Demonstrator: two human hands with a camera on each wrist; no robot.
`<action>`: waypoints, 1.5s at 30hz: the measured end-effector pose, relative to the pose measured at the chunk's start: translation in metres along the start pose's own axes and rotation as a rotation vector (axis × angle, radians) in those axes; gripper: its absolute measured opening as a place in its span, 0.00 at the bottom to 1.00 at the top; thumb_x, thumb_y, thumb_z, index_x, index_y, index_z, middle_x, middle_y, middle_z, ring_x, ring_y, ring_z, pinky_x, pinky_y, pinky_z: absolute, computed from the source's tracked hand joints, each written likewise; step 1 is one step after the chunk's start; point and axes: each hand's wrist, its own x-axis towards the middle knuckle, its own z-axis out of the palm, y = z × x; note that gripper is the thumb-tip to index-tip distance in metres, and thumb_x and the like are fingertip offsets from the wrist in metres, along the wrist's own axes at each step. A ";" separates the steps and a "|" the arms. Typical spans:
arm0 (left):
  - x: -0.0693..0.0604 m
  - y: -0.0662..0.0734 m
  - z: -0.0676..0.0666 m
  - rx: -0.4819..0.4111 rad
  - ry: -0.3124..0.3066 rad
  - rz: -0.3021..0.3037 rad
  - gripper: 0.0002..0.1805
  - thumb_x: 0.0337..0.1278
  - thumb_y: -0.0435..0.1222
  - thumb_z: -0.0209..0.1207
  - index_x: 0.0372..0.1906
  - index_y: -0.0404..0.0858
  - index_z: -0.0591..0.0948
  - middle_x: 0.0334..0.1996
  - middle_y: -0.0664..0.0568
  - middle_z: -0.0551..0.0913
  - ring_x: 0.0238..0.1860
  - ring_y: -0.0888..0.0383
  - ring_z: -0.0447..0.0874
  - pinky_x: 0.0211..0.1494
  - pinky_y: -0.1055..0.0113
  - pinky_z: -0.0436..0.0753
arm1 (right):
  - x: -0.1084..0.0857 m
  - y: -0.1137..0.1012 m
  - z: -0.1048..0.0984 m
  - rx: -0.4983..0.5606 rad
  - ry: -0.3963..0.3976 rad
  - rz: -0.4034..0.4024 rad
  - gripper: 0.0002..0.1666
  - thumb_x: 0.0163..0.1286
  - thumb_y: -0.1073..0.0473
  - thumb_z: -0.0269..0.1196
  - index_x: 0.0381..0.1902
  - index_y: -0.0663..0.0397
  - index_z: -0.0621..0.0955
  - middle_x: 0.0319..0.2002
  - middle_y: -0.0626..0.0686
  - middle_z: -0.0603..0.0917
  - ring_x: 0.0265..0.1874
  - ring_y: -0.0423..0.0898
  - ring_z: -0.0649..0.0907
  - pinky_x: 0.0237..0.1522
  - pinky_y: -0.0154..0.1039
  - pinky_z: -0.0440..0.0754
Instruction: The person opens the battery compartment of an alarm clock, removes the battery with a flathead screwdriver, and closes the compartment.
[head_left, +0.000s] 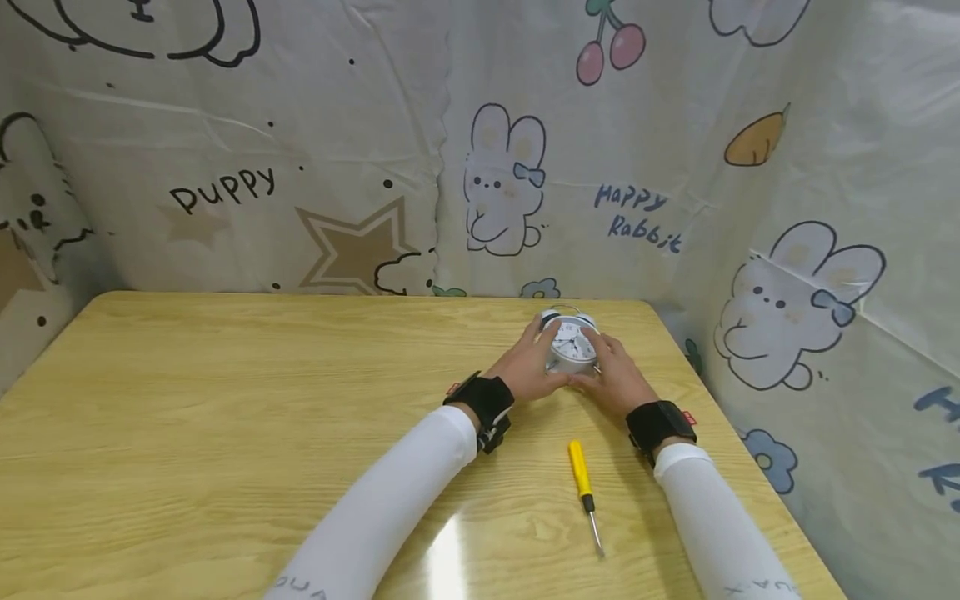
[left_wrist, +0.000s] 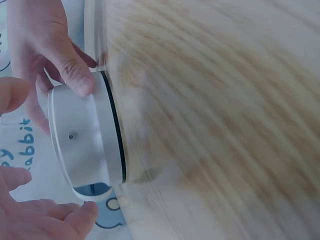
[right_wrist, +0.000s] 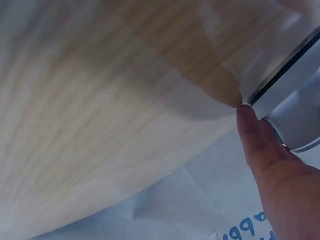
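Note:
A white twin-bell alarm clock (head_left: 573, 346) lies face up near the table's far right corner, its dials and hands visible. My right hand (head_left: 619, 380) holds it from the right. In the left wrist view that right hand (left_wrist: 55, 42) has its thumb on the clock's white side wall (left_wrist: 85, 135). My left hand (head_left: 527, 369) is around the clock's left side. Its fingers (left_wrist: 50, 217) are spread beside a bell, and any firm contact is not visible there. In the right wrist view, right-hand fingers (right_wrist: 267, 150) lie against the clock's edge.
Nearer the front, between the forearms, lies a screwdriver (head_left: 581, 471) with a yellow handle, its tip toward me. The light wood table (head_left: 225, 433) ends close to the right forearm. A printed cloth (head_left: 360, 150) hangs behind and along the right side.

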 end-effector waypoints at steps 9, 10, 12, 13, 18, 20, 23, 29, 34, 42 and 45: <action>0.011 0.003 0.010 -0.015 -0.014 -0.020 0.52 0.70 0.57 0.60 0.85 0.38 0.48 0.84 0.32 0.42 0.84 0.41 0.53 0.82 0.53 0.64 | 0.001 0.000 0.001 -0.028 0.004 -0.031 0.51 0.75 0.41 0.63 0.84 0.46 0.52 0.80 0.71 0.56 0.77 0.70 0.64 0.75 0.68 0.65; 0.013 0.003 0.012 -0.008 -0.014 -0.021 0.51 0.72 0.55 0.60 0.84 0.37 0.48 0.84 0.32 0.42 0.83 0.41 0.54 0.82 0.53 0.65 | 0.001 0.001 0.001 -0.028 0.005 -0.030 0.50 0.75 0.42 0.63 0.84 0.46 0.52 0.80 0.71 0.56 0.77 0.70 0.65 0.75 0.67 0.65; 0.017 0.004 0.015 -0.020 -0.019 -0.036 0.49 0.74 0.51 0.59 0.84 0.36 0.47 0.84 0.32 0.42 0.82 0.41 0.57 0.81 0.55 0.67 | 0.002 0.003 0.002 -0.023 0.011 -0.027 0.49 0.76 0.44 0.63 0.84 0.46 0.53 0.79 0.70 0.58 0.76 0.69 0.66 0.75 0.67 0.66; 0.018 0.004 0.017 -0.028 -0.016 -0.045 0.47 0.75 0.48 0.59 0.84 0.36 0.47 0.84 0.32 0.41 0.82 0.41 0.58 0.80 0.55 0.68 | 0.002 0.003 0.003 -0.018 0.013 -0.025 0.48 0.76 0.45 0.63 0.84 0.46 0.53 0.79 0.70 0.58 0.76 0.69 0.66 0.75 0.66 0.66; 0.021 0.004 0.017 -0.073 0.009 -0.090 0.40 0.79 0.36 0.52 0.84 0.35 0.46 0.84 0.34 0.40 0.82 0.43 0.56 0.82 0.56 0.65 | 0.004 0.002 0.004 0.003 0.011 -0.024 0.46 0.77 0.48 0.63 0.84 0.47 0.55 0.79 0.70 0.60 0.77 0.67 0.66 0.77 0.64 0.65; 0.020 0.004 0.016 -0.055 0.012 -0.087 0.38 0.80 0.35 0.49 0.84 0.33 0.47 0.84 0.34 0.42 0.83 0.43 0.56 0.82 0.56 0.64 | 0.004 0.002 0.004 0.006 0.008 -0.019 0.46 0.77 0.49 0.63 0.84 0.47 0.55 0.78 0.69 0.60 0.77 0.67 0.66 0.77 0.64 0.64; 0.019 0.003 0.015 -0.039 0.001 -0.067 0.36 0.81 0.36 0.48 0.83 0.32 0.48 0.84 0.33 0.44 0.83 0.43 0.54 0.83 0.56 0.62 | 0.003 0.001 0.002 0.002 0.000 -0.011 0.45 0.78 0.50 0.63 0.83 0.48 0.55 0.78 0.69 0.61 0.77 0.66 0.65 0.77 0.64 0.64; 0.019 -0.001 0.014 -0.048 -0.008 -0.046 0.36 0.80 0.35 0.48 0.83 0.31 0.49 0.84 0.34 0.45 0.84 0.44 0.54 0.83 0.57 0.61 | 0.001 0.001 -0.004 0.020 -0.020 0.025 0.44 0.77 0.49 0.63 0.83 0.43 0.58 0.78 0.66 0.64 0.77 0.65 0.66 0.77 0.64 0.64; 0.019 -0.005 0.008 -0.046 -0.026 -0.045 0.36 0.79 0.34 0.49 0.83 0.31 0.50 0.84 0.34 0.47 0.84 0.45 0.51 0.85 0.56 0.58 | 0.000 -0.004 -0.011 0.026 0.001 -0.015 0.43 0.74 0.52 0.67 0.81 0.44 0.63 0.75 0.66 0.71 0.72 0.64 0.73 0.73 0.62 0.71; 0.008 -0.012 0.000 0.003 -0.059 -0.067 0.35 0.78 0.35 0.53 0.82 0.31 0.55 0.83 0.36 0.53 0.84 0.45 0.55 0.84 0.55 0.60 | 0.000 -0.014 -0.009 -0.007 -0.001 -0.090 0.42 0.68 0.56 0.72 0.77 0.50 0.70 0.66 0.66 0.80 0.62 0.62 0.82 0.66 0.58 0.79; 0.003 -0.014 -0.003 0.009 -0.059 -0.068 0.36 0.78 0.36 0.53 0.82 0.31 0.55 0.83 0.36 0.53 0.84 0.46 0.55 0.84 0.55 0.60 | 0.000 -0.020 -0.010 -0.017 -0.008 -0.092 0.42 0.67 0.56 0.73 0.77 0.49 0.70 0.65 0.65 0.81 0.60 0.60 0.82 0.65 0.56 0.80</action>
